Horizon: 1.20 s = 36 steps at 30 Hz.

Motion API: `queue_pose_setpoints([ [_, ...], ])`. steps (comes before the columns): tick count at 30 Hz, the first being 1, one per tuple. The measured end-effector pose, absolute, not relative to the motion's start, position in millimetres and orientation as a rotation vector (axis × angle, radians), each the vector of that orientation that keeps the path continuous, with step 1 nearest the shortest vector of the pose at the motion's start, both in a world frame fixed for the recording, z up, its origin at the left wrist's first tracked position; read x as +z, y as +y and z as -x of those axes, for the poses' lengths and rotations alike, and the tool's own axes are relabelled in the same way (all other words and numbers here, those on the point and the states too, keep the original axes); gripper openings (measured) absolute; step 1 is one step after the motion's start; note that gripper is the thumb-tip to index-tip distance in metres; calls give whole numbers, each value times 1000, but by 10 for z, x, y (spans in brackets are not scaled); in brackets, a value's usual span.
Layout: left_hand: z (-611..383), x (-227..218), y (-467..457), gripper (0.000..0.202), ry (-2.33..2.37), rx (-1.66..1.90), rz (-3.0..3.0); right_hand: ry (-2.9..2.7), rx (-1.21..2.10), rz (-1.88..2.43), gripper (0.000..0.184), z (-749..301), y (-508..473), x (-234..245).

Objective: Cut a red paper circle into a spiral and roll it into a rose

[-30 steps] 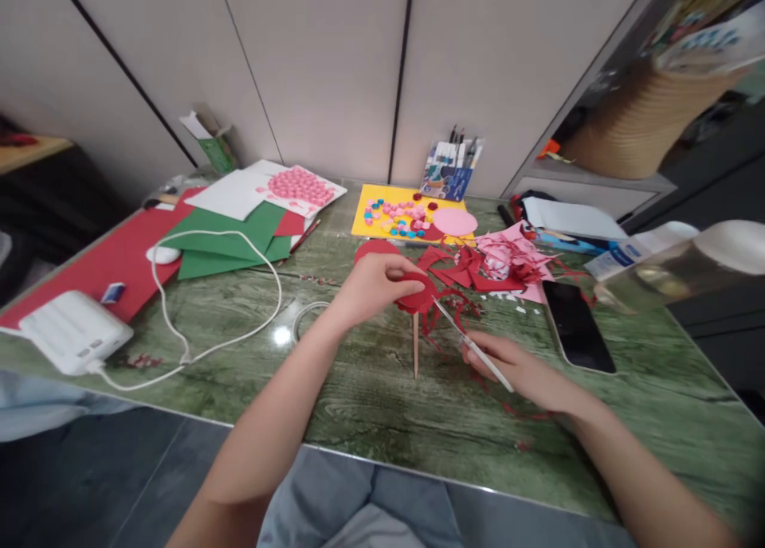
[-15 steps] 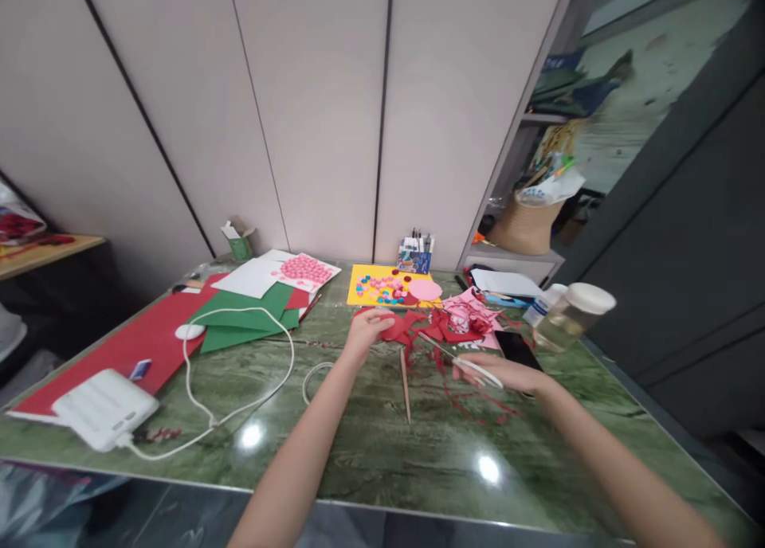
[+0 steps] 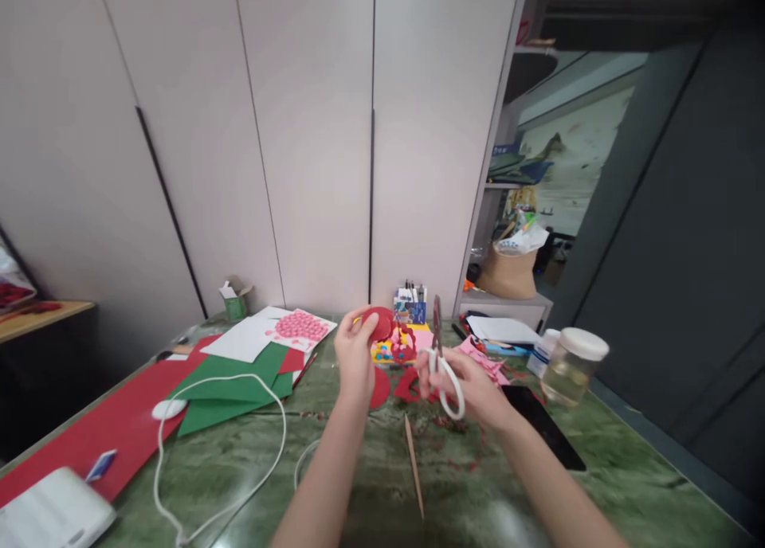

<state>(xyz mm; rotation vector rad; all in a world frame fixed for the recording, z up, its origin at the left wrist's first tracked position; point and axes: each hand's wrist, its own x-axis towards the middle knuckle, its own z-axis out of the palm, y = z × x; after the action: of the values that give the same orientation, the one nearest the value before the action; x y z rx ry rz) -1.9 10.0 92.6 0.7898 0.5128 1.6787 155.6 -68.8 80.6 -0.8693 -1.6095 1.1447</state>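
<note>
Both hands are working raised above green marble-look table (image 3: 251, 460). L hand (image 3: 355, 355) is pinching red paper piece (image 3: 378, 323) betw. thumb and fingertips, holding it up at approx. centre of view, w/ a curled red strip (image 3: 404, 345) hanging just beside it. R hand (image 3: 472, 385) is gripping white-handled scissors (image 3: 442, 365), fingers through the loops, blades pointing up, tips near the red paper; blade gap cannot be told. Wooden stick (image 3: 413, 464) is lying on table below the hands. Black phone (image 3: 541, 424) is lying just beside R forearm. Lidded jar (image 3: 572, 365) is standing further R. Green card sheets (image 3: 236, 381) and white cable (image 3: 209, 452) are lying L.
</note>
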Motion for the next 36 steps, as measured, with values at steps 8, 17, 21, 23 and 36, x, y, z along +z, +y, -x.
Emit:
queue_pose_setpoints([
  [8,262,1107,-190,22,477,1803,-935,-1735,1280,811,44,-1379,-976,840],
  [17,241,1116,-134,23,455,1783,-857,-1713,1242,1003,38,-1420,-825,747],
  [21,186,1099,-169,22,445,1755,-882,-1739,1189,972,39,-1369,-846,784],
  [23,165,1087,-179,21,443,1764,-875,-1748,1184,972,39,-1364,-864,808],
  [36,161,1100,-158,22,456,1787,-821,-1831,1173,1023,36,-1641,-932,885],
])
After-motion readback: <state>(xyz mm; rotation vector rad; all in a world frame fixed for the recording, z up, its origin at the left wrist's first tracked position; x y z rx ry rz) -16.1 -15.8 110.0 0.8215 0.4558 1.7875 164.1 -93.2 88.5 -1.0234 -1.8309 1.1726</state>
